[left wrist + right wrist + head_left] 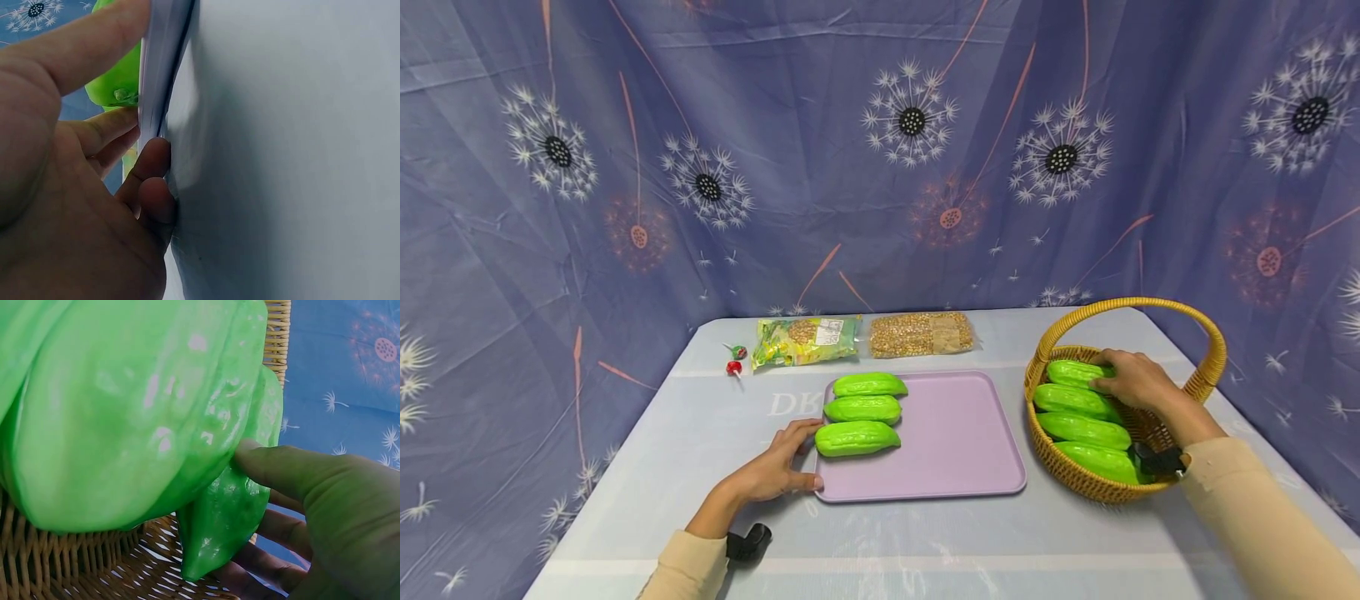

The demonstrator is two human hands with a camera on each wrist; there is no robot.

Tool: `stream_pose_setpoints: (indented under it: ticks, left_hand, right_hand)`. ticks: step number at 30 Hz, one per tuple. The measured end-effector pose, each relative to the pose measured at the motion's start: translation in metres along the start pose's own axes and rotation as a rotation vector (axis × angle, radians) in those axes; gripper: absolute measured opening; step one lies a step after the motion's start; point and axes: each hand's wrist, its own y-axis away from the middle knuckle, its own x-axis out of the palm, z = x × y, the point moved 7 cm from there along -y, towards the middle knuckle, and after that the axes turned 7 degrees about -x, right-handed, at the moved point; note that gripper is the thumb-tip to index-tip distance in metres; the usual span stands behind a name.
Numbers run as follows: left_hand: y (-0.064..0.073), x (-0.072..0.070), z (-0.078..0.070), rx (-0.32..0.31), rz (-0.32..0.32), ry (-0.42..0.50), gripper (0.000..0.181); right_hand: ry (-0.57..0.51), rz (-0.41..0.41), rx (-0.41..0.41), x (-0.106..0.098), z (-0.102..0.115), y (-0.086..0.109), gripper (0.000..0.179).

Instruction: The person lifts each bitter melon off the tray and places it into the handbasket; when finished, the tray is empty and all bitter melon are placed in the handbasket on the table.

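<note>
At the back of the wicker basket [1048,462], my right hand [1138,385] grips the end of the rearmost green bitter melon [1071,372]. In the right wrist view the thumb [275,464] lies on one side of that bitter melon [228,515] and the fingers on the other. Several more bitter melons [1084,429] lie in the basket before it. My left hand [771,467] rests at the left edge of the lilac tray [955,442], thumb and fingers spread along the rim. Three bitter melons [857,437] lie in a column on the tray's left side.
Behind the tray lie a green and yellow packet [805,342] and a clear bag of kernels [920,335]. Two small wrapped lollipops [735,367] are at the back left. The basket's tall handle [1138,304] arches over my right hand. A dandelion-print curtain [820,167] hangs behind the table.
</note>
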Motion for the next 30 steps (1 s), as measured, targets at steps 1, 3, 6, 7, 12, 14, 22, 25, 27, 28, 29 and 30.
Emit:
stream_pose_setpoints:
  ticks: [1, 3, 6, 7, 12, 14, 22, 25, 27, 28, 29, 30]
  left_hand:
    - [0.0001, 0.0000, -0.0001, -0.001, 0.000, 0.001, 0.081]
    - [0.0004, -0.0002, -0.0003, -0.002, -0.001, 0.001, 0.081]
    - [0.0008, -0.0003, -0.0008, 0.000, -0.003, -0.001, 0.082]
    - [0.0008, -0.0003, -0.0009, 0.002, -0.003, -0.001, 0.082]
    - [0.0008, -0.0003, -0.0008, 0.004, -0.004, -0.002, 0.082]
    - [0.0008, -0.0001, -0.0007, 0.004, -0.002, -0.001, 0.082]
    - [0.0012, 0.0000, -0.0005, 0.007, 0.002, 0.005, 0.082]
    - [0.0009, -0.0003, 0.0000, 0.004, -0.003, -0.001, 0.082]
    - [0.0006, -0.0004, 0.0002, 0.004, -0.004, -0.003, 0.082]
    - [0.0005, -0.0005, 0.0003, 0.005, -0.004, -0.004, 0.082]
    - [0.0003, -0.0005, 0.0005, 0.005, -0.004, -0.005, 0.082]
    - [0.0002, -0.0007, 0.0006, 0.005, -0.004, -0.006, 0.082]
  right_hand:
    - [0.002, 0.000, -0.002, 0.0003, -0.0003, -0.0003, 0.046]
    - [0.005, -0.001, -0.012, 0.0002, 0.0000, -0.0009, 0.045]
    - [0.014, 0.001, -0.026, -0.0002, 0.0008, -0.0020, 0.044]
    - [0.017, 0.002, -0.029, 0.0001, 0.0009, -0.0028, 0.044]
    - [0.027, 0.006, -0.024, 0.0013, 0.0001, -0.0059, 0.041]
    - [0.025, 0.012, -0.019, 0.0022, -0.0005, -0.0066, 0.040]
    - [0.004, 0.008, -0.024, 0.0021, -0.0008, -0.0064, 0.040]
    - [0.003, 0.004, -0.023, 0.0007, -0.0014, -0.0055, 0.042]
    - [0.001, 0.007, -0.021, 0.0003, -0.0014, -0.0048, 0.043]
    - [-0.001, 0.009, -0.020, 0.0003, -0.0012, -0.0045, 0.044]
    - [-0.004, 0.010, -0.017, 0.0003, -0.0011, -0.0043, 0.044]
    - [-0.008, 0.012, -0.016, 0.0002, -0.0008, -0.0043, 0.044]
